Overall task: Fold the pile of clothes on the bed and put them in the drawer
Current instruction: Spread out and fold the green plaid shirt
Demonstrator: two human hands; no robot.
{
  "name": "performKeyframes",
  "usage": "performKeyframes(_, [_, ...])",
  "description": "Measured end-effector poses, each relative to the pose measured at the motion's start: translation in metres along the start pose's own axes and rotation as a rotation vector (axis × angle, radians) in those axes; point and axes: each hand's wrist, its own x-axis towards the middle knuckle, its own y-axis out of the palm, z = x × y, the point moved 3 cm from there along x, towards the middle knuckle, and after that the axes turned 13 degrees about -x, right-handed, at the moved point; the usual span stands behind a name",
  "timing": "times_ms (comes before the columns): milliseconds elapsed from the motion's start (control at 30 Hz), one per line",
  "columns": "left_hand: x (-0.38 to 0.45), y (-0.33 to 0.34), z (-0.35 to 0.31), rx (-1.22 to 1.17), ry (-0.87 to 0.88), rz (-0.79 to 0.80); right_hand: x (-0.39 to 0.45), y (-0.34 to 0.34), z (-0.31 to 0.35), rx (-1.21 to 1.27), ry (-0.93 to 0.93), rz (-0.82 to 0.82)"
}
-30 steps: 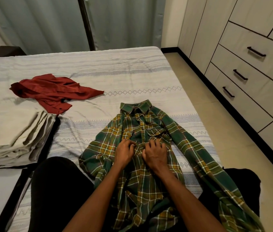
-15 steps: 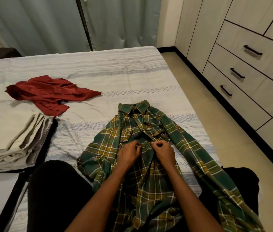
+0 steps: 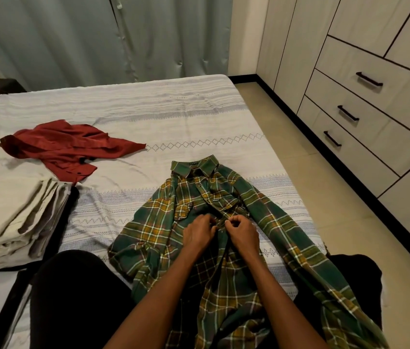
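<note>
We are pinching plaid shirt [image 3: 224, 197] placket, left hand [image 3: 197, 233] and right hand [image 3: 243, 233] both gripping; buttoning best with front edges aligned, flat on bed [image 3: 148, 109].

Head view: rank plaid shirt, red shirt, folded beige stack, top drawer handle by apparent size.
1. plaid shirt, largest, though it lies nearest the camera, which inflates it.
2-3. red shirt and folded beige stack: look alike; the stack is cut by the frame edge, so unranked.
4. top drawer handle, smallest.
</note>
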Motion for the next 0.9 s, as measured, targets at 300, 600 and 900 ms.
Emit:
performKeyframes(300, [-0.002,-0.013,0.011,-0.754,-0.231,0.04,-0.005,0.001,0.02,-0.054,-0.176,-0.081])
performKeyframes(600, [-0.016,-0.021,0.016,-1.042,-0.392,0.081,-0.011,0.012,0.032,-0.107,-0.387,-0.156])
performKeyframes(900, [-0.016,-0.013,0.021,-1.237,-0.591,0.141,-0.01,0.013,0.022,0.016,-0.482,-0.079])
